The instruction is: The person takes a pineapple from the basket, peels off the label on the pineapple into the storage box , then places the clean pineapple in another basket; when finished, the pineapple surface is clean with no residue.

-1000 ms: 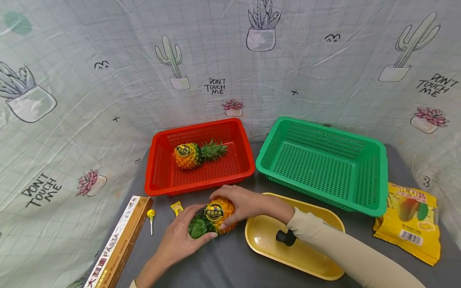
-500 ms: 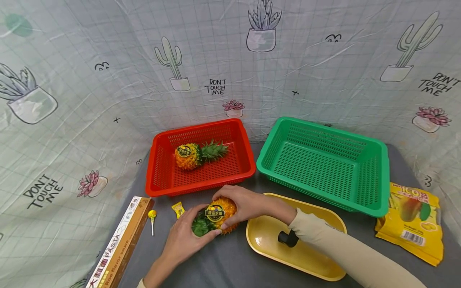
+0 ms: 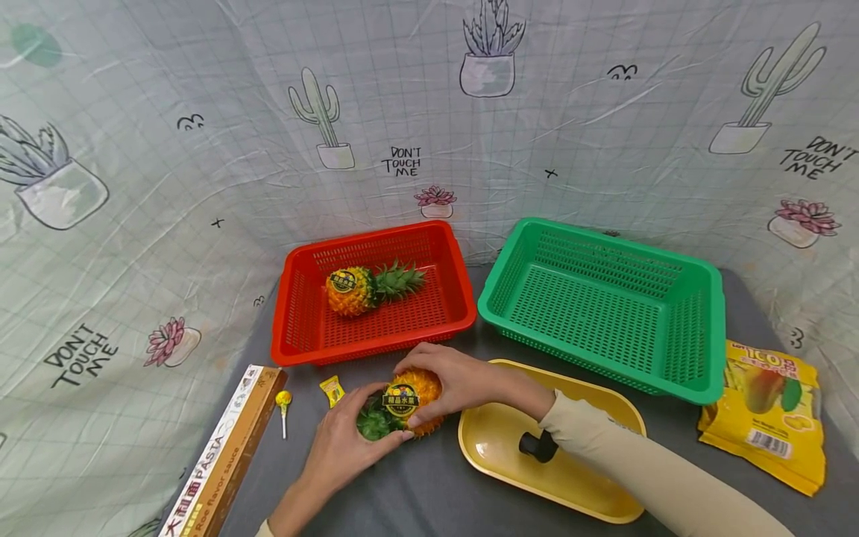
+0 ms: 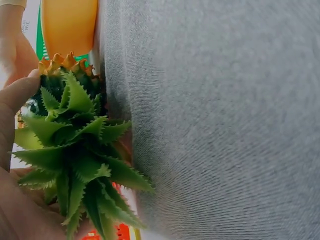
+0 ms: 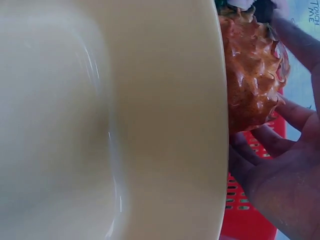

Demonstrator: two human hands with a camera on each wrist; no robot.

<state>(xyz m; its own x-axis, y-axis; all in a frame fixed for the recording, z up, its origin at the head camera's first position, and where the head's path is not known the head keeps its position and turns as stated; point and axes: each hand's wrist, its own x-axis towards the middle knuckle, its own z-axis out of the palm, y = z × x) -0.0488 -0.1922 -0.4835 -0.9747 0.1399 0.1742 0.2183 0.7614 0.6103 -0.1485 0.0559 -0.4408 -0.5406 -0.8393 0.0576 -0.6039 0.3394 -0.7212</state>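
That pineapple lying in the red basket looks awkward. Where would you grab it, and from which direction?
Grip the pineapple round its orange body, probably from above: it lies on its side in the red basket, whose walls block a sideways reach. Its spiky crown points right and would prick fingers.

Red basket [image 3: 295, 339] at back of grey table [image 3: 429, 492], second pineapple [image 3: 362, 288] lying inside. Green basket [image 3: 698, 373] beside it, toward right edge. Yellow tray [image 3: 590, 500] near front. Yellow snack bag [image 3: 765, 414] at right edge. Pasta box [image 3: 218, 459], lollipop [image 3: 283, 403], small yellow candy [image 3: 332, 390] near left edge. Cactus cloth [image 3: 168, 149] behind.
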